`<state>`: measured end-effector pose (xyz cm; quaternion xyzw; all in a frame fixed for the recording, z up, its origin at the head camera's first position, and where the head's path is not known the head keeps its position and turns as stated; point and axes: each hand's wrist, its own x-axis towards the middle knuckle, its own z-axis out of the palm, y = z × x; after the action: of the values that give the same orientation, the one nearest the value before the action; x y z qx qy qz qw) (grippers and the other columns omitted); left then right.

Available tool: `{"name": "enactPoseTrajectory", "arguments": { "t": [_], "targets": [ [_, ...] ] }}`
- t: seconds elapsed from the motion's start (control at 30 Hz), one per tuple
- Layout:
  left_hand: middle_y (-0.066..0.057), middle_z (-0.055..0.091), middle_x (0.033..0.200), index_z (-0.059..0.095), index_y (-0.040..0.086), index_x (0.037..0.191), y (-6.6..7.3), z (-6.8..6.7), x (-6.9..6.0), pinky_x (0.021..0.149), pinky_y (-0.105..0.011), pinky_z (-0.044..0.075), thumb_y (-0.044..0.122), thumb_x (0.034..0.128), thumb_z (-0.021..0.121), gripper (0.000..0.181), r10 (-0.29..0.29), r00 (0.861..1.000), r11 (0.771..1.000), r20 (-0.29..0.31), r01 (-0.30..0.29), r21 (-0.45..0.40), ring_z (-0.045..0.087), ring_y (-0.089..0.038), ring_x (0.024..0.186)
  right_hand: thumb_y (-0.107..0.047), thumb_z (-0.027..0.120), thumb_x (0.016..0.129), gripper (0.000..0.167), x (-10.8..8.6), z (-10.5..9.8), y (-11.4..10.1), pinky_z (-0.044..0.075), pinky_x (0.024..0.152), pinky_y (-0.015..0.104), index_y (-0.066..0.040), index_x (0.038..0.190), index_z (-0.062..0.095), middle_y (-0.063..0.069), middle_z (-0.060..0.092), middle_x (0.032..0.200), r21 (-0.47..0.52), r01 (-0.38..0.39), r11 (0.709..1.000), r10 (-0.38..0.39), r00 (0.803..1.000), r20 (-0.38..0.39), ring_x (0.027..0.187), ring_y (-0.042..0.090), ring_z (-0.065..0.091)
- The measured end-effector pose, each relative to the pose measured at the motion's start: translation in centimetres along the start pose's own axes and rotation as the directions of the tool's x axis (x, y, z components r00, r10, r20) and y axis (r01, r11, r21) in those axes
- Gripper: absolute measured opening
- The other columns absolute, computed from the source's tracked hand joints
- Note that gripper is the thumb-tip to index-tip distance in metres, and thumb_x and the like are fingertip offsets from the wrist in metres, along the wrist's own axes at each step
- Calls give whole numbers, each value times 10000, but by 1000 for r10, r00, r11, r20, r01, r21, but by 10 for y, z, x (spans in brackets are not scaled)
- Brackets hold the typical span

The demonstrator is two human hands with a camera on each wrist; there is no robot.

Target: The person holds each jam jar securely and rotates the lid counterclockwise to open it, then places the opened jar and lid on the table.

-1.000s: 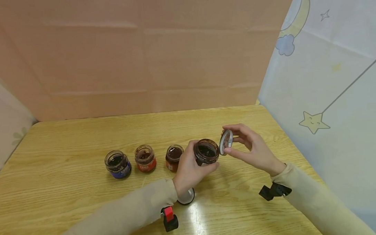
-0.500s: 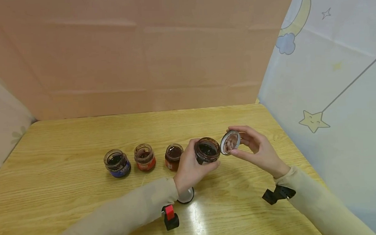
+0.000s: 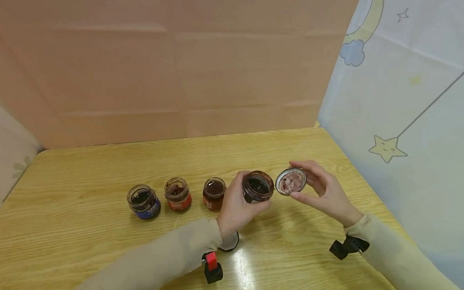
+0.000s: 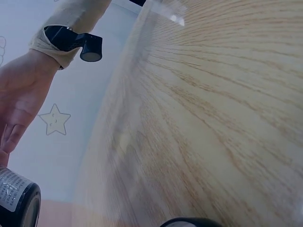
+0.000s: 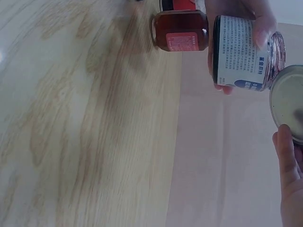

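Observation:
My left hand grips an uncapped glass jar with dark contents, holding it off the table. The jar's pale printed label shows in the right wrist view. Just to the right, my right hand pinches a round lid by its edge between thumb and fingers. The lid's inner face, smeared with reddish-brown residue, is turned toward the head camera. Jar rim and lid are very close; whether they touch I cannot tell. In the left wrist view, part of the jar appears at lower left.
Left of my left hand stand three uncapped jars: a dark red one, one with a red label and one with a blue label. Another lid lies on the wooden table, partly hidden by my left wrist.
My right hand has moved right and slightly down with the lid. The lid has turned from nearly edge-on to showing its inner face. My left hand and jar have shifted slightly right.

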<state>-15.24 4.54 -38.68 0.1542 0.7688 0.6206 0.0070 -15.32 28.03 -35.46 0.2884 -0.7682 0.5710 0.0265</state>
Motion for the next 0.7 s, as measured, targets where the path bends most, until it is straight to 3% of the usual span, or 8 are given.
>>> {"name": "enactPoseTrajectory", "arguments": {
  "t": [0.47, 0.7],
  "targets": [
    [-110, 510, 1197, 493, 28, 1294, 1, 4, -1, 985, -436, 414, 237, 669, 859, 754, -11, 1000, 994, -23, 14, 105, 497, -244, 1112, 153, 692, 770, 688, -15, -6, 10, 445, 978, 177, 69, 1393, 409, 119, 484, 1337, -78, -53, 996, 53, 999, -4, 1193, 76, 534],
    [-94, 534, 1177, 505, 25, 1289, 1, 7, 1, 973, -430, 409, 251, 672, 861, 747, -58, 998, 992, -19, 59, 113, 485, -241, 1122, 105, 712, 782, 677, -20, -7, 16, 411, 1005, 154, 1, 1393, 441, 103, 480, 1358, -118, -95, 988, 97, 995, 12, 1233, 56, 507]
  ]
}}
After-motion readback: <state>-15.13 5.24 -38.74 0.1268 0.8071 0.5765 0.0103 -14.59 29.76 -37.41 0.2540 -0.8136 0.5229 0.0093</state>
